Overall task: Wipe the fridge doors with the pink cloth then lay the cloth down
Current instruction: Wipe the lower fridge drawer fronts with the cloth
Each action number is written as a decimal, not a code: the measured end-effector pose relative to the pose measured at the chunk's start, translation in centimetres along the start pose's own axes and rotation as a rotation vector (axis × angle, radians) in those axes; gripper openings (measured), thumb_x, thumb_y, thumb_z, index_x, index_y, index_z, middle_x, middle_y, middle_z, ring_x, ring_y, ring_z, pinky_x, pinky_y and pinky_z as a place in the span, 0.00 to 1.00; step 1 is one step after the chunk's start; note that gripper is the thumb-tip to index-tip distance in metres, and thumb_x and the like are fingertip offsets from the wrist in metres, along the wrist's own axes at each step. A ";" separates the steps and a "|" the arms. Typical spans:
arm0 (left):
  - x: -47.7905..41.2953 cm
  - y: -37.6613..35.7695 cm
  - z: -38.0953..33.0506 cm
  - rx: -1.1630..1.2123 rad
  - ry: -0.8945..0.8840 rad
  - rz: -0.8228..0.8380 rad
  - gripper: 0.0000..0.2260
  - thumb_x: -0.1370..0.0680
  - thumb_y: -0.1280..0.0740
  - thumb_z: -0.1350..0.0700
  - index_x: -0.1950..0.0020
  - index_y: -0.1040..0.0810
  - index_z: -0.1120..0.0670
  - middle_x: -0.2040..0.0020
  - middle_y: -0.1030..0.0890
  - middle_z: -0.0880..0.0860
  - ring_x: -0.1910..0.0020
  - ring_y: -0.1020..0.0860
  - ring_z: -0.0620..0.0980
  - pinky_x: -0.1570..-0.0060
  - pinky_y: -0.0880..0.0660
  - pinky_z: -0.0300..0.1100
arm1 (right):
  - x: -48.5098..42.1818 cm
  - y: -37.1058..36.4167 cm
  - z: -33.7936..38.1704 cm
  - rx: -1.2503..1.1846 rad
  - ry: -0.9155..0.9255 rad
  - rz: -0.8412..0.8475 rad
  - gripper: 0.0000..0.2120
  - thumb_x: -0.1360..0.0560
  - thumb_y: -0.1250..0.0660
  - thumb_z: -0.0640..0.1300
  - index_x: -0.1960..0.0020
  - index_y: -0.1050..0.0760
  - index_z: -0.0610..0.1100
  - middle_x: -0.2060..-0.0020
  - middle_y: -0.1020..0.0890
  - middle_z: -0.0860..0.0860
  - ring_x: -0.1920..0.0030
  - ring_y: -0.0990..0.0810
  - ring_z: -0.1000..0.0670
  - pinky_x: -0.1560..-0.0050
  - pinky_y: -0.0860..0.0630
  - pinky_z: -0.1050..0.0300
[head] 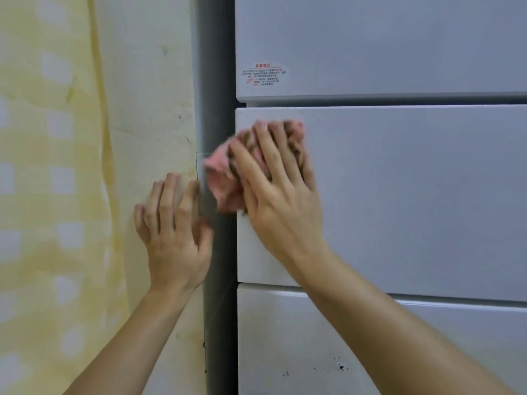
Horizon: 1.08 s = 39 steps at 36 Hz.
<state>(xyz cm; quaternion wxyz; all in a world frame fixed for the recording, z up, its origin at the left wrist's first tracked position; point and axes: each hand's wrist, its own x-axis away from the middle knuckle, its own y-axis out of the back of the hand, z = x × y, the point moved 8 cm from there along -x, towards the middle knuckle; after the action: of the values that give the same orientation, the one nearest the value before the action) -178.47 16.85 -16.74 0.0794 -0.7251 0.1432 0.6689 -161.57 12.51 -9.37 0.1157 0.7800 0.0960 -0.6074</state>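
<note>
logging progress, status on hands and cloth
Right hand presses pink cloth on middle fridge door, left edge. Left hand open against wall. Nothing in the way.

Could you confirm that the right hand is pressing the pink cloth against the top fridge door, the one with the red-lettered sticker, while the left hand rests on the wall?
Not quite: the head view shows the right hand pressing the pink cloth against the middle door, just below the top door that carries the sticker. The left hand does rest on the wall.
</note>
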 end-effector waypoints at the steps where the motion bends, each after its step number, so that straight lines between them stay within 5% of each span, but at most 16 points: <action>1: -0.2 0.2 -0.1 -0.011 -0.007 -0.005 0.30 0.22 0.36 0.54 0.19 0.38 0.50 0.19 0.35 0.58 0.20 0.38 0.61 0.25 0.41 0.68 | -1.7 -0.1 0.1 -0.005 -0.042 -0.028 0.22 0.13 0.44 0.47 0.19 0.33 0.51 0.18 0.36 0.44 0.17 0.41 0.44 0.17 0.46 0.44; 5: -0.9 0.6 0.0 -0.027 -0.044 -0.016 0.26 0.23 0.34 0.55 0.24 0.31 0.55 0.22 0.31 0.60 0.23 0.34 0.64 0.29 0.35 0.67 | -4.4 -0.9 0.6 0.012 -0.105 -0.054 0.22 0.14 0.43 0.45 0.21 0.30 0.50 0.19 0.35 0.43 0.17 0.40 0.42 0.17 0.46 0.42; 12: -0.4 0.8 -0.3 -0.025 -0.045 0.020 0.26 0.19 0.37 0.54 0.20 0.33 0.55 0.19 0.35 0.59 0.21 0.36 0.63 0.26 0.37 0.66 | 3.4 -0.8 2.6 -0.042 0.034 0.016 0.19 0.15 0.39 0.42 0.25 0.25 0.46 0.19 0.35 0.43 0.17 0.40 0.45 0.18 0.42 0.44; 20: -0.2 1.1 -2.0 -0.010 0.006 0.023 0.26 0.21 0.37 0.59 0.23 0.32 0.60 0.23 0.32 0.61 0.22 0.37 0.64 0.22 0.44 0.64 | 14.8 0.0 0.9 -0.017 0.137 0.275 0.37 0.23 0.29 0.45 0.17 0.38 0.54 0.17 0.40 0.47 0.16 0.43 0.48 0.16 0.46 0.46; 23: 0.5 0.9 -3.9 0.053 -0.008 0.048 0.23 0.21 0.38 0.59 0.24 0.30 0.60 0.22 0.33 0.61 0.21 0.37 0.63 0.21 0.44 0.64 | 16.1 1.4 -1.4 0.020 0.128 0.277 0.36 0.22 0.30 0.47 0.17 0.39 0.54 0.16 0.41 0.48 0.16 0.44 0.47 0.16 0.49 0.45; 31: 2.9 0.0 -8.0 0.282 0.085 0.106 0.28 0.18 0.43 0.54 0.19 0.38 0.62 0.18 0.39 0.58 0.18 0.41 0.57 0.18 0.49 0.47 | 19.7 7.4 -12.3 0.083 -0.352 0.070 0.26 0.18 0.40 0.46 0.19 0.33 0.48 0.17 0.40 0.44 0.16 0.43 0.42 0.17 0.48 0.41; 34: 4.1 -0.6 -8.5 0.291 0.110 0.124 0.29 0.17 0.46 0.52 0.17 0.43 0.61 0.16 0.43 0.54 0.16 0.45 0.53 0.17 0.51 0.46 | 20.7 7.1 -12.7 0.077 -0.463 0.050 0.30 0.18 0.42 0.45 0.16 0.42 0.48 0.16 0.44 0.42 0.16 0.47 0.40 0.17 0.50 0.37; 39: 6.4 -1.5 -8.0 0.298 0.146 0.140 0.29 0.16 0.47 0.51 0.16 0.45 0.57 0.15 0.47 0.48 0.16 0.48 0.48 0.18 0.53 0.43 | 21.1 5.3 -9.8 0.045 -0.557 0.028 0.30 0.18 0.42 0.44 0.17 0.42 0.46 0.16 0.47 0.41 0.16 0.49 0.38 0.16 0.54 0.39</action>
<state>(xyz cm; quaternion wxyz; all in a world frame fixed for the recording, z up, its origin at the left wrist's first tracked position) -170.00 15.12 -22.42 0.1285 -0.7402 0.2961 0.5898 -145.82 10.59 -27.20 0.1289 0.5865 0.0364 -0.7988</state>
